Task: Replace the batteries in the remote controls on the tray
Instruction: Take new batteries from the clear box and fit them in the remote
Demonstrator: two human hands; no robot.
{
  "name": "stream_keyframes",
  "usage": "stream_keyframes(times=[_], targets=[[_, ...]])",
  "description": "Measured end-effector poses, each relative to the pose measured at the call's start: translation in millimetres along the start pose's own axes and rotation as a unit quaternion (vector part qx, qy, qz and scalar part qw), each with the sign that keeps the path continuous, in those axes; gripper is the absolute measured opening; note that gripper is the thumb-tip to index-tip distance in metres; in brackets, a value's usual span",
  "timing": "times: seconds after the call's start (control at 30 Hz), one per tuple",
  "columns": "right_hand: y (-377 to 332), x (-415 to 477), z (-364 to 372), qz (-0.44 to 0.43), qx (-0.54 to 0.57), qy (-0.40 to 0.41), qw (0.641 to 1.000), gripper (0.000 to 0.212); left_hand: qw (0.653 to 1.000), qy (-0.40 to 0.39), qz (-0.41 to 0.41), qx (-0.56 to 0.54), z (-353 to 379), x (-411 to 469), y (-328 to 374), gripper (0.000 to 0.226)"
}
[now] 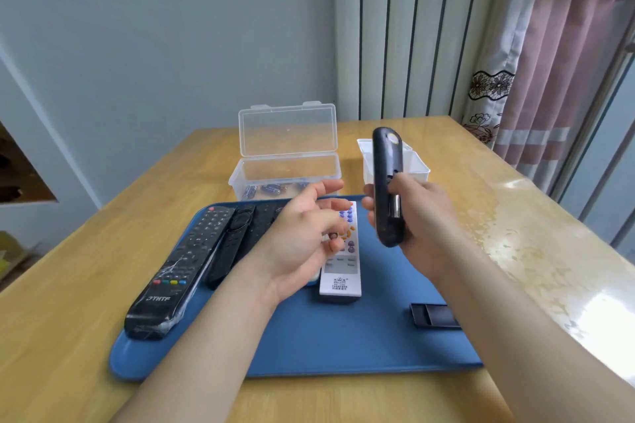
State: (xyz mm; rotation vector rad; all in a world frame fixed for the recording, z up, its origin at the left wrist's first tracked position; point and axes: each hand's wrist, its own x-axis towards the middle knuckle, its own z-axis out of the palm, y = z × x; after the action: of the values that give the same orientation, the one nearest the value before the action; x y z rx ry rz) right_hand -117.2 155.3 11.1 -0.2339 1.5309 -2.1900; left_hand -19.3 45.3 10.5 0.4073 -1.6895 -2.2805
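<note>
My right hand [424, 216] grips a black remote [387, 178] upright above the blue tray [326, 343], its open battery bay turned toward me with a battery [396, 208] showing inside. My left hand [302, 237] hovers palm-up over the tray with fingers spread and loosely curled, holding nothing that I can see. Under it lies a white remote [342, 268] with coloured buttons. Three black remotes lie at the tray's left, the nearest one wrapped in plastic [178, 271]. A black battery cover [433, 315] rests at the tray's right edge.
Behind the tray stands a clear plastic box [287, 165] with its lid up and several batteries [264, 189] inside. A small white container [417, 166] sits right of it, behind the held remote. The wooden table [515, 216] runs to a curtain on the right.
</note>
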Motion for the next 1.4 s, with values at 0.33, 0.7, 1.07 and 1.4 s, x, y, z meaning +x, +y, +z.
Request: stream_keyframes(times=[0.33,0.7,1.07,1.4], targets=[[2.8,-10.0,13.5,0.098,0.077,-0.103,0.987,0.02,0.988,0.077,0.125,-0.04,-4.6,2.9,3.5,0.021],[6.8,-12.0,13.1,0.06,0.079,-0.137,0.986,0.033,0.993,0.004,0.077,-0.084,-8.0,3.4,4.0,0.03],[1.2,-9.3,6.4,0.073,0.151,-0.186,0.968,0.016,0.986,-0.054,0.144,-0.057,-15.7,0.1,12.2,0.028],[4.5,-12.5,11.4,0.021,0.07,-0.173,0.982,0.033,0.98,0.043,0.182,-0.06,-9.5,-0.2,9.7,0.016]])
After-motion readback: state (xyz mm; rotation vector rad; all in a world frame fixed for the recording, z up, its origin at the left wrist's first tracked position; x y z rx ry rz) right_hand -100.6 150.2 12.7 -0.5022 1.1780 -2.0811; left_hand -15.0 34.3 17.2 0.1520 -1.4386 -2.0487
